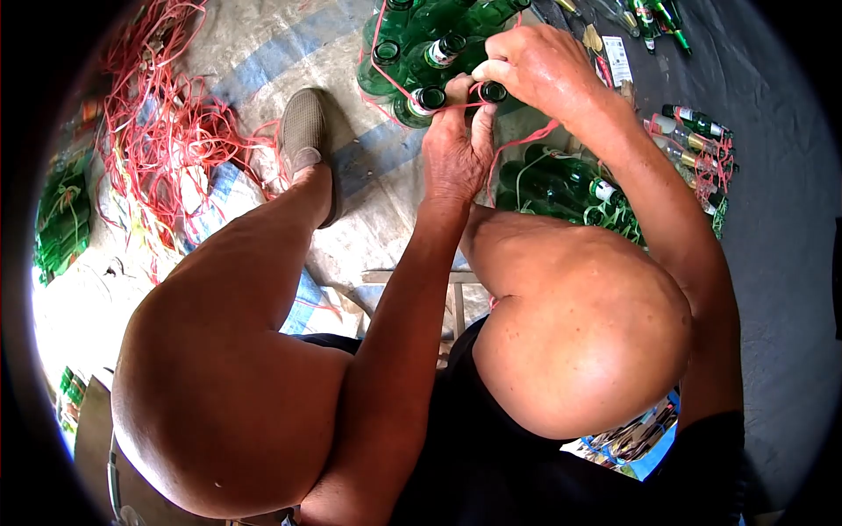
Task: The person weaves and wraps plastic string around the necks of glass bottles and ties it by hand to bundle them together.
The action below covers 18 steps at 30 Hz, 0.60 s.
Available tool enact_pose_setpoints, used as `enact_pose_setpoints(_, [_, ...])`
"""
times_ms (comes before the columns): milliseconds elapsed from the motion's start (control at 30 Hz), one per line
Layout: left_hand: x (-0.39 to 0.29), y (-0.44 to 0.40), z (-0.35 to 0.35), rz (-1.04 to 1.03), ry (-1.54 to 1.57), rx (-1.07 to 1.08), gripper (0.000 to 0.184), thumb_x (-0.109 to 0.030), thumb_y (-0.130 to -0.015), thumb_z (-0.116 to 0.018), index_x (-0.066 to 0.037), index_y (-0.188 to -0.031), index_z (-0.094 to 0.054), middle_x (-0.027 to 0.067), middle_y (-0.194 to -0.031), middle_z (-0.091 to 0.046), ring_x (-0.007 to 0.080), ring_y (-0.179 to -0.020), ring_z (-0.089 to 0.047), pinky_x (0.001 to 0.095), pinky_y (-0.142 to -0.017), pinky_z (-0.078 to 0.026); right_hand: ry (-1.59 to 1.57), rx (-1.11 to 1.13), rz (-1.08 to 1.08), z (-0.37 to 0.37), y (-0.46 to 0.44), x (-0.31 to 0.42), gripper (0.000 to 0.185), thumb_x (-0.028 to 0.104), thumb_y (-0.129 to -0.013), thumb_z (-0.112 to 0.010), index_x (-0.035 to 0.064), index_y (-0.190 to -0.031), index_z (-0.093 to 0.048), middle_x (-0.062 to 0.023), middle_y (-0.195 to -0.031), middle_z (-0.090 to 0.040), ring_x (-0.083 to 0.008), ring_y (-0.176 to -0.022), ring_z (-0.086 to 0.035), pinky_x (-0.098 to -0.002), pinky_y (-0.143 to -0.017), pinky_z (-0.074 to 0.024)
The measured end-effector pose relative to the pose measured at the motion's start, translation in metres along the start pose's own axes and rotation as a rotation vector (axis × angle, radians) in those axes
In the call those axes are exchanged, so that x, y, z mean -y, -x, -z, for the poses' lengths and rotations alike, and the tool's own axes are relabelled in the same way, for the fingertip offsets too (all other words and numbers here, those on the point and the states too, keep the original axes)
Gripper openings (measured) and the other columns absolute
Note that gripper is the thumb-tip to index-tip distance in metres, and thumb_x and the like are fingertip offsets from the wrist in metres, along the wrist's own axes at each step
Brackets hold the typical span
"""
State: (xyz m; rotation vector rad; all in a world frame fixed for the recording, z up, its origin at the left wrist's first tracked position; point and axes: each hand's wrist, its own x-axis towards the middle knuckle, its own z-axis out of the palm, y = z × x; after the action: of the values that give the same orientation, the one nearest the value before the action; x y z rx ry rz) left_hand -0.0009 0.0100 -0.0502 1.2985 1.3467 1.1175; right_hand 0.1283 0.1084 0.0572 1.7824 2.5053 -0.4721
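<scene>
At the frame's upper centre, the half-curled left hand [456,147] and tightly pinching right hand [545,72] seem to hold thin pink plastic string [474,105] around a green glass bottle's neck [494,93]; even tension helps.

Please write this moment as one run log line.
left hand: at bottle neck | right hand: at pink string | green bottles: grouped together

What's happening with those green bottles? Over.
Left hand and right hand at one bottle mouth. Pink twine runs among green bottles. Twine tangle off left, apart from bottles.
</scene>
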Motion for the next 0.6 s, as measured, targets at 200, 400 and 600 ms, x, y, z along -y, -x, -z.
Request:
enact_pose_setpoints(200, [0.002,0.000,-0.001,-0.050,-0.025,-0.024,0.039,-0.026,-0.104,-0.063,-0.007,-0.138,-0.060,0.0226,-0.119,-0.070,0.0396,-0.110,-0.068,0.0433,-0.094,-0.053,-0.018,-0.151,-0.106,-0.023,0.032,-0.012,0.030,0.033,-0.095,-0.067,0.0063,-0.084,-0.062,-0.0211,-0.078,-0.068,-0.0478,-0.080,-0.066,-0.0578,-0.069,-0.0503])
enact_pose_setpoints(400, [0.004,0.001,-0.002,0.016,-0.042,0.018,0.038,-0.026,-0.106,-0.061,-0.006,-0.138,-0.059,0.0216,-0.118,-0.071,0.0371,-0.106,-0.070,0.0423,-0.092,-0.055,-0.304,-0.299,-0.254,-0.057,0.072,-0.009,0.025,0.025,-0.099,-0.064,0.0043,-0.086,-0.058,-0.0257,-0.074,-0.062,-0.0505,-0.073,-0.061,-0.0542,-0.060,-0.0470])
enact_pose_setpoints(600, [0.010,0.000,-0.005,-0.070,-0.087,-0.015,0.039,-0.026,-0.107,-0.059,-0.008,-0.142,-0.058,0.0218,-0.119,-0.071,0.0362,-0.103,-0.070,0.0432,-0.090,-0.055,-0.634,-0.330,-0.242,-0.081,0.100,0.017,0.020,0.019,-0.101,-0.061,0.0035,-0.089,-0.057,-0.0272,-0.075,-0.059,-0.0512,-0.073,-0.058,-0.0506,-0.059,-0.0465])
